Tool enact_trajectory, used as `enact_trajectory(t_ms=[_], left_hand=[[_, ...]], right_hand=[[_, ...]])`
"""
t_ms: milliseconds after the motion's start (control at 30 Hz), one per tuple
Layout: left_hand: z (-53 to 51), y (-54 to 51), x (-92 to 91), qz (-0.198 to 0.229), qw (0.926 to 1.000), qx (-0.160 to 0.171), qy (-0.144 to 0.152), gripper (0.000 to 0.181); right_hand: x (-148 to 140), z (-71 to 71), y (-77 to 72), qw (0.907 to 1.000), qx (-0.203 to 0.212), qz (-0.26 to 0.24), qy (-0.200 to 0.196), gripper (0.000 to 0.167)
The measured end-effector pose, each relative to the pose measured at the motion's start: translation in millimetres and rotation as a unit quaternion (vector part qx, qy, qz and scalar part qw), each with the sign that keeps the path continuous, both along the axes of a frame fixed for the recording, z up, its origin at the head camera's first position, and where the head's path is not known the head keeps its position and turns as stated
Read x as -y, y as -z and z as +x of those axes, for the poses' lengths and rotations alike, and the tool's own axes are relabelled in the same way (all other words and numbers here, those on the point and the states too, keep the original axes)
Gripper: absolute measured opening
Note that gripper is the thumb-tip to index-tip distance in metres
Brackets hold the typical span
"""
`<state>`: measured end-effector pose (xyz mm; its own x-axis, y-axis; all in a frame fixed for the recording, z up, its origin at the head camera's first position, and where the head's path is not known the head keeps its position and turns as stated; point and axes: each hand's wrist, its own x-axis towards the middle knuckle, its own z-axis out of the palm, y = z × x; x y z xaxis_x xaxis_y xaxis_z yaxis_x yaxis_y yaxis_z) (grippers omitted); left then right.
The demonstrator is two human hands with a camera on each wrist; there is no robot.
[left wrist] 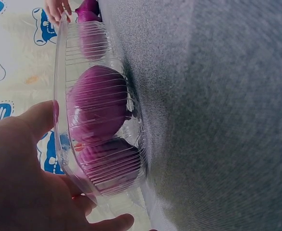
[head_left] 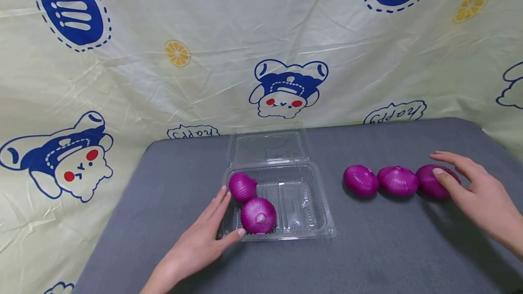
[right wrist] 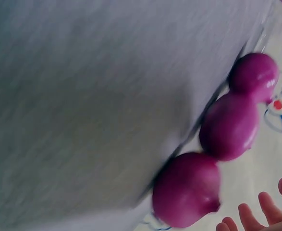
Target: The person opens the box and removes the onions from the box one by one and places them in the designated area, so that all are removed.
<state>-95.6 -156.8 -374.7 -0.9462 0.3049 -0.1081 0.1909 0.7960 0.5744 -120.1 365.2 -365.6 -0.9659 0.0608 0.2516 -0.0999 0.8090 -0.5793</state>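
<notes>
A clear plastic clamshell container (head_left: 294, 235) lies on the table with its lid folded back. Inside, on its left side, are two red onions, a rear one (head_left: 243, 187) and a front one (head_left: 259, 215). My left hand (head_left: 200, 239) rests against the container's left front corner, fingers extended along the side and thumb at the front rim. To the right, three more red onions sit in a row: a left one (head_left: 361, 181), a middle one (head_left: 398, 181) and a right one (head_left: 435, 181). Beside the right onion hovers my right hand (head_left: 480, 194), fingers spread, holding nothing.
The grey table (head_left: 163, 194) backs onto a pale patterned cloth (head_left: 212, 90) with cartoon prints. The container's open lid (head_left: 269, 145) lies toward the table's back edge.
</notes>
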Motion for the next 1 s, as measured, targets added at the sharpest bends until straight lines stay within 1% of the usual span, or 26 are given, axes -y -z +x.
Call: enact_trajectory(t_ms=[133,267,367,600,767,933,1000], left_hand=[[-0.2,-0.6,-0.5,-0.001,1.0000,-0.001,0.000,0.090],[-0.1,-0.6,-0.8,-0.002,1.0000,0.000,0.000,0.090],[-0.3,-0.3,-0.8,-0.002,1.0000,-0.001,0.000,0.090],[-1.1,0.4,-0.3,-0.006,1.0000,0.000,0.000,0.090],[-1.6,0.2,-0.5,-0.005,1.0000,0.001,-0.001,0.090],[-1.1,0.1,-0.2,-0.004,1.0000,-0.001,0.000,0.090],[-1.2,-0.1,-0.1,-0.005,1.0000,-0.004,0.000,0.090]], right_hand=[[16,4.9,-4.9,0.9984,-0.049,-0.002,-0.026,0.040],[35,6.8,-10.5,0.9959,-0.075,-0.006,-0.050,0.041],[49,8.6,-14.2,0.9944,-0.077,-0.013,-0.071,0.044],[86,11.2,-22.7,0.9864,-0.072,-0.048,-0.140,0.046],[109,13.0,-19.5,0.9817,-0.062,-0.055,-0.171,0.047],[126,13.2,-15.1,0.9726,-0.082,-0.058,-0.210,0.049],[132,13.9,-14.3,0.9694,-0.083,-0.056,-0.224,0.049]])
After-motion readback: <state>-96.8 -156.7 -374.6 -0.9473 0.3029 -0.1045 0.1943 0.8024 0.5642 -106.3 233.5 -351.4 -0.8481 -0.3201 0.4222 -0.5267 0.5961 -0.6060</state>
